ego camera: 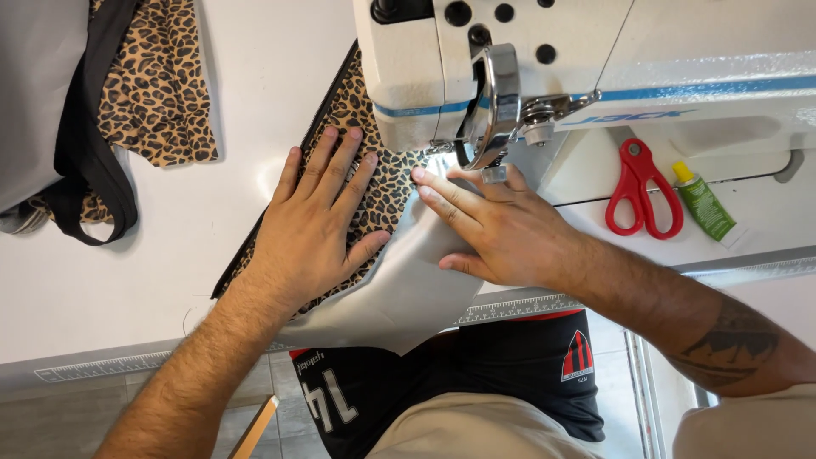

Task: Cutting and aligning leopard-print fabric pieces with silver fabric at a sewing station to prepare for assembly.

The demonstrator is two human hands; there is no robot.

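My left hand [316,223] lies flat, fingers spread, on a leopard-print fabric piece [384,189] with a black edge, pressing it to the white table [127,255]. My right hand [493,225] rests on a grey fabric piece [399,297] that hangs over the table's front edge; its fingertips touch the cloth right below the presser foot [491,170] of a white sewing machine [544,59]. The two fabrics overlap under the machine head. The needle is hidden by the foot guard.
Red-handled scissors [642,191] and a small green tube [702,204] lie on the machine bed at the right. More leopard fabric [157,85], a black strap [81,161] and grey cloth [34,93] are piled at the table's far left. A ruler strip [510,308] runs along the front edge.
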